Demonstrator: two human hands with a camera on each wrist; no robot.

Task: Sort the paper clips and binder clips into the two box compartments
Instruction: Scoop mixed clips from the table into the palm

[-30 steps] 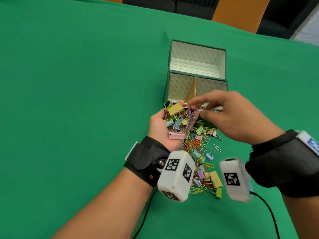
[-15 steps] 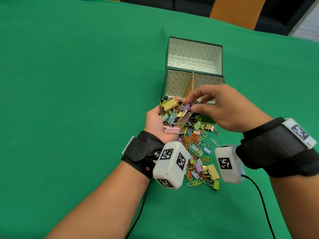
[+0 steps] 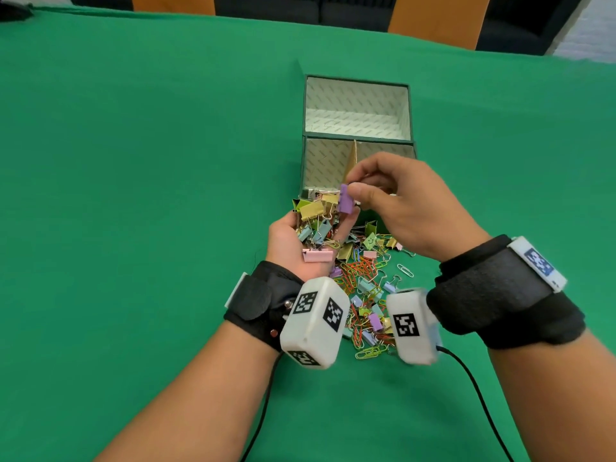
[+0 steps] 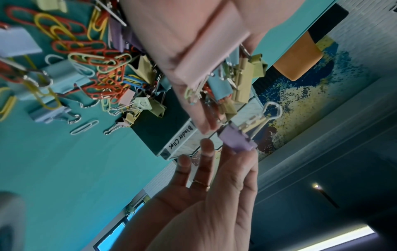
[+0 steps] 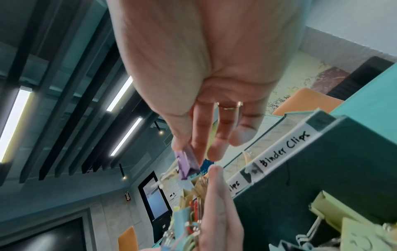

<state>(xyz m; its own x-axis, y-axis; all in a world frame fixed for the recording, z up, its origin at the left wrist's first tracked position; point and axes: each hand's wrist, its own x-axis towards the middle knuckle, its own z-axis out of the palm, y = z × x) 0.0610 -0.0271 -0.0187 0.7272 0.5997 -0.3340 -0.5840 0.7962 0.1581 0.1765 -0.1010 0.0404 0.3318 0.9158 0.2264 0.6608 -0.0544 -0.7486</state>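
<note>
From the head view, the right hand (image 3: 410, 208) pinches a purple binder clip (image 3: 345, 199) between thumb and forefinger, just above the near edge of the green box (image 3: 358, 135) and over the fingertips of the left hand (image 3: 300, 241). The left hand is cupped palm-up, fingers curled around a heap of clips (image 3: 318, 218), with a pink binder clip (image 3: 317, 255) lying at the heel of the palm. More paper clips and binder clips lie in a loose pile (image 3: 365, 288) on the green table (image 3: 133, 161) between the 2 wrists. Only the wrist views show the handwritten label (image 5: 283, 149) reading "Binder Clips" on the box's near rim. The left wrist view alone shows the purple clip's silver wire handles (image 4: 265, 117) sticking out beyond the fingers, and a ring (image 4: 200, 183) on the right hand.
</note>
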